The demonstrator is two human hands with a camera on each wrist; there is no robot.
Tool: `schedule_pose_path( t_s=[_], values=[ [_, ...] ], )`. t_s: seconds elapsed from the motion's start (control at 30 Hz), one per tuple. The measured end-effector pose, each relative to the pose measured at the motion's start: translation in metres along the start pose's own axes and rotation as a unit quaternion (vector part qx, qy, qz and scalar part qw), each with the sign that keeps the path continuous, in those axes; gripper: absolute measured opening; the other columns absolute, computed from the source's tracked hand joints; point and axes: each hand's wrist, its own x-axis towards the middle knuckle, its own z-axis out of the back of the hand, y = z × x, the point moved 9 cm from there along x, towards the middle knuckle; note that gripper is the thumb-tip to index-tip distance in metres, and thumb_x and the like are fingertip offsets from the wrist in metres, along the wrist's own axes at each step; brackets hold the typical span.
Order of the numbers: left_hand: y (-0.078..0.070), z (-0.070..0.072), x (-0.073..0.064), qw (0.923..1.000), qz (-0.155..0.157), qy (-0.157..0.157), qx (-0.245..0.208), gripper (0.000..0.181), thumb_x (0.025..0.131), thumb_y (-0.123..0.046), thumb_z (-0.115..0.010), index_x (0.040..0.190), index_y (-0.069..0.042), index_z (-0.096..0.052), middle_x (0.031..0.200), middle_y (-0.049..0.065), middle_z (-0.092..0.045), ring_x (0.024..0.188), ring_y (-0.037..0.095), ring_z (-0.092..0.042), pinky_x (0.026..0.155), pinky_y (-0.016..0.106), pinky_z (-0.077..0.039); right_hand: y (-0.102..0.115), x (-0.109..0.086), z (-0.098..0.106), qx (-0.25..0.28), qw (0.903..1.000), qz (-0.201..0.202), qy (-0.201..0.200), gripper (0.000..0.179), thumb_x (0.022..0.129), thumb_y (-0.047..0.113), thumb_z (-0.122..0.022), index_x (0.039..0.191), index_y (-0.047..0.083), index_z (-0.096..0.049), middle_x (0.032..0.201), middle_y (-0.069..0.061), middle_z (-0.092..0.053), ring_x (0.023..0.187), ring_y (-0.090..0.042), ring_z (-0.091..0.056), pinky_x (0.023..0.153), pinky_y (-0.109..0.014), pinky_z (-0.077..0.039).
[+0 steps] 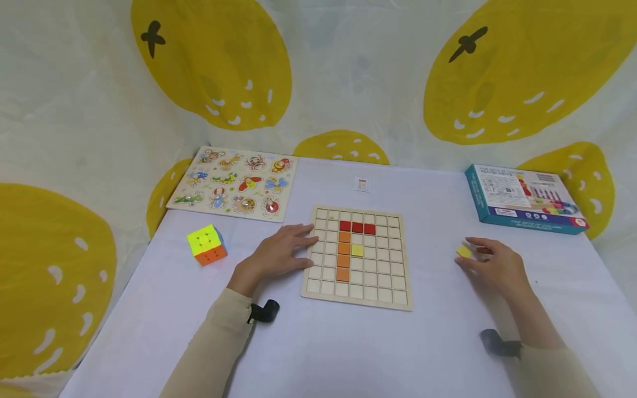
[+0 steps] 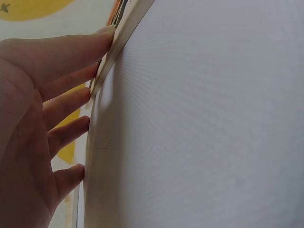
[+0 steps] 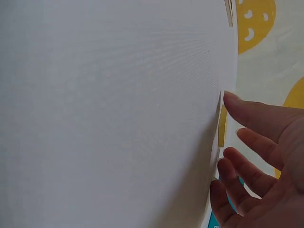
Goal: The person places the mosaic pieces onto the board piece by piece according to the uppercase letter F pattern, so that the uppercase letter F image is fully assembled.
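A wooden grid board (image 1: 355, 302) lies on the table in the head view. On it sit several orange tiles (image 1: 344, 249) in a column, a row of red tiles (image 1: 357, 227) and one yellow tile (image 1: 357, 250). My left hand (image 1: 281, 251) rests at the board's left side, fingers spread and fingertips right at its edge; the left wrist view shows them along that edge too. Well to the board's right, my right hand (image 1: 497, 264) has thumb and forefinger on either side of a loose yellow tile (image 1: 464, 251). In the right wrist view this tile (image 3: 222, 126) lies flat, the fingers loosely spread around it.
A puzzle cube (image 1: 206, 244) stands left of the left hand. Behind it lies an insect puzzle board (image 1: 234, 179). A small printed card (image 1: 362, 184) is beyond the grid board, and a teal box (image 1: 527, 199) lies at the back right. Patterned cloth hangs behind the table.
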Motion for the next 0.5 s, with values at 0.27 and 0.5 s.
schedule_pose_path(
  t_s=[0.27,0.5],
  values=[
    [0.0003,-0.0009,0.0003,1.0,0.001,0.0,0.004,0.062,0.092,-0.042,-0.073,0.148,-0.024,-0.055,0.168,-0.003,-0.034,0.158,0.026,-0.028,0.122,0.054,-0.038,-0.0001,0.0016,0.0,-0.011,0.9999,-0.008,0.003,0.069,0.093,0.044,-0.071,0.145,0.002,-0.053,0.148,-0.034,-0.047,0.132,-0.055,-0.043,0.109,-0.07,-0.042],
    [0.0004,-0.0007,-0.0001,1.0,0.001,-0.002,0.005,0.061,0.092,-0.042,-0.073,0.148,-0.024,-0.055,0.168,-0.003,-0.034,0.158,0.026,-0.028,0.123,0.054,-0.037,-0.0005,0.0057,0.0008,-0.014,0.9999,-0.008,0.002,0.059,0.094,0.041,-0.071,0.135,-0.001,-0.061,0.143,-0.034,-0.05,0.129,-0.054,-0.041,0.107,-0.071,-0.041]
  ],
)
